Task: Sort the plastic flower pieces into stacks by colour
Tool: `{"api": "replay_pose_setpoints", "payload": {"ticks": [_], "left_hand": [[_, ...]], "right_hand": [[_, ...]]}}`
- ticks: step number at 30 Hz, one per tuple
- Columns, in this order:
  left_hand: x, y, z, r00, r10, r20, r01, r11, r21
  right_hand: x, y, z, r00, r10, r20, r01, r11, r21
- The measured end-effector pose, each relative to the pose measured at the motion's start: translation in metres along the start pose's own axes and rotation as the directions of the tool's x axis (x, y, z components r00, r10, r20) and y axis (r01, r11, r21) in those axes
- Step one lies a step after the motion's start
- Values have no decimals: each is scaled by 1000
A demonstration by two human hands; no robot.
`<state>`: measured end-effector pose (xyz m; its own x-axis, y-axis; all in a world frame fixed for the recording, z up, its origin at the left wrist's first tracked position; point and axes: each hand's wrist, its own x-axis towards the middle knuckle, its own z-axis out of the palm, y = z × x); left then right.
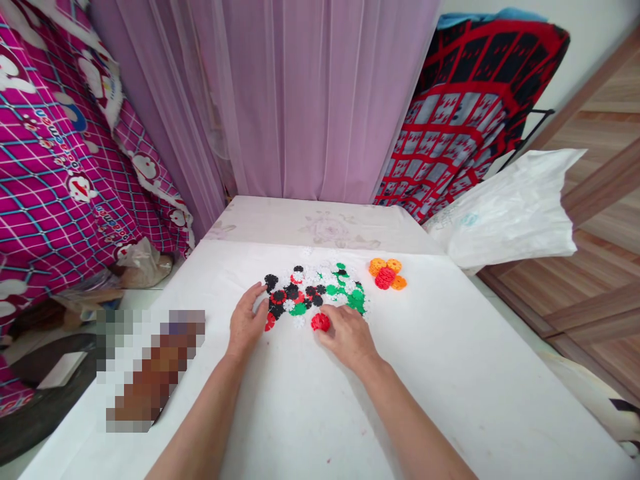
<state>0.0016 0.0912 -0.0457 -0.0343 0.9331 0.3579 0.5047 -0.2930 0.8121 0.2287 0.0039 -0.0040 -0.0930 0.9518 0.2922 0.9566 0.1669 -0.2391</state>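
Observation:
A heap of small plastic snowflake discs [315,290] in black, white, red and green lies on the white table [450,373]. My left hand [246,321] rests at the heap's left edge, fingers loosely curled, touching the black and red discs. My right hand [346,335] is at the heap's near edge, fingers pinched on a red disc cluster [320,323]. A separate small group of orange and red discs [387,273] sits to the right of the heap.
A white plastic bag [510,213] lies at the table's right rear corner. Purple curtains [300,100] hang behind. A pink patterned blanket [60,147] is on the left, a red and black one [465,120] at the back right. A blurred patch [150,367] covers the table's left side.

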Motion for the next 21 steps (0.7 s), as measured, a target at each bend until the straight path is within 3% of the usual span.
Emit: {"api": "replay_pose_setpoints", "payload": {"ticks": [12, 21], "left_hand": [[1, -2, 1, 1000, 13, -3, -13, 1000, -1], [0, -4, 1, 1000, 12, -1, -12, 1000, 6]], "right_hand": [[3, -4, -2, 995, 25, 99, -24, 1000, -14], [21, 5, -5, 999, -24, 45, 21, 998, 67]]}}
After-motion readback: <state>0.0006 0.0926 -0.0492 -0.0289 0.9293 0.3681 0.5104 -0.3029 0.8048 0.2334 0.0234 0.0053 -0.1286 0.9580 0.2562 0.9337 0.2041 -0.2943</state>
